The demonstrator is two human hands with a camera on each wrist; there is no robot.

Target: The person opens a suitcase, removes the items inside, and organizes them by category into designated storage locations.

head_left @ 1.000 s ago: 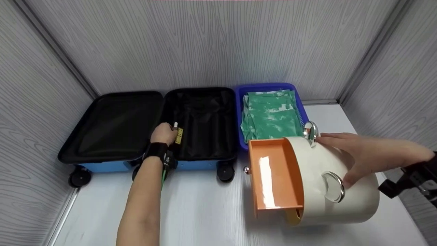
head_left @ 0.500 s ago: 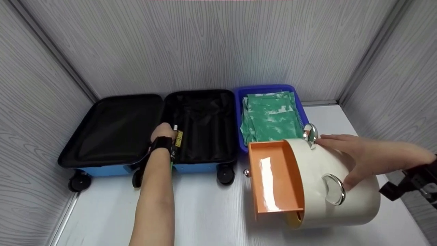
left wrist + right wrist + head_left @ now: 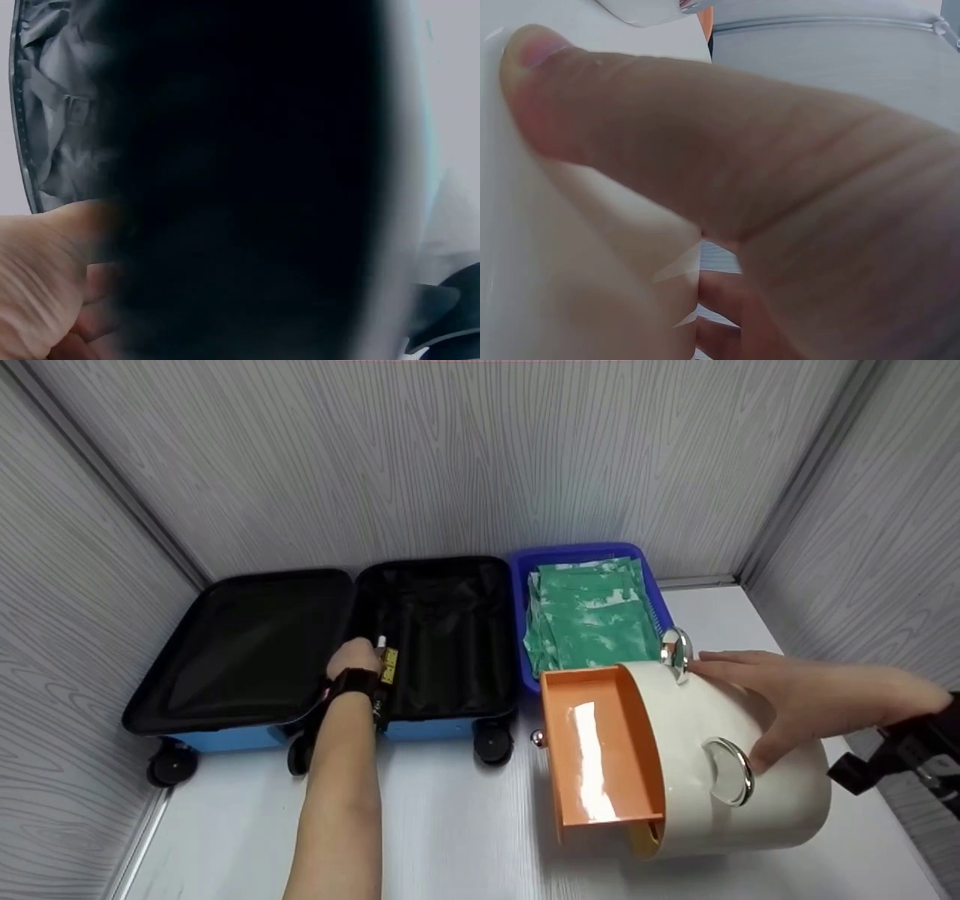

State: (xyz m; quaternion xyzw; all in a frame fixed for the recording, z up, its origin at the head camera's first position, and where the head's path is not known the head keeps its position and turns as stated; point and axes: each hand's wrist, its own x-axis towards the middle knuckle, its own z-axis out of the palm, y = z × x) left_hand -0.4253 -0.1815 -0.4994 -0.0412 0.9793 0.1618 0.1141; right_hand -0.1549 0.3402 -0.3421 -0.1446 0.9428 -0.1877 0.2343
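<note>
A suitcase lies spread open, black inside with blue shell edges; its lid half (image 3: pixel 255 652) is at left and its deeper half (image 3: pixel 442 645) at right. My left hand (image 3: pixel 354 655) grips the rim where the halves meet. In the left wrist view, thumb (image 3: pixel 75 217) and curled fingers run behind a dark blur that hides their tips. My right hand (image 3: pixel 787 697) rests on a cream rounded box (image 3: pixel 690 802) lying on its side, with chrome handle-like pieces and an orange drawer (image 3: pixel 600 750) pulled out. Its thumb (image 3: pixel 630 105) lies straight along the cream surface in the right wrist view.
Behind the box, a blue basket (image 3: pixel 654 585) holds green and white folded cloths or packs (image 3: pixel 592 611). Black suitcase wheels (image 3: pixel 493 744) face the front of the white table (image 3: pixel 450 825). Grey wood-grain walls (image 3: pixel 450 457) stand behind and at both sides.
The suitcase's lid half has shifted slightly toward the front, with my left hand on the rim, and my left forearm has swung right. My right hand and the cream box look unchanged.
</note>
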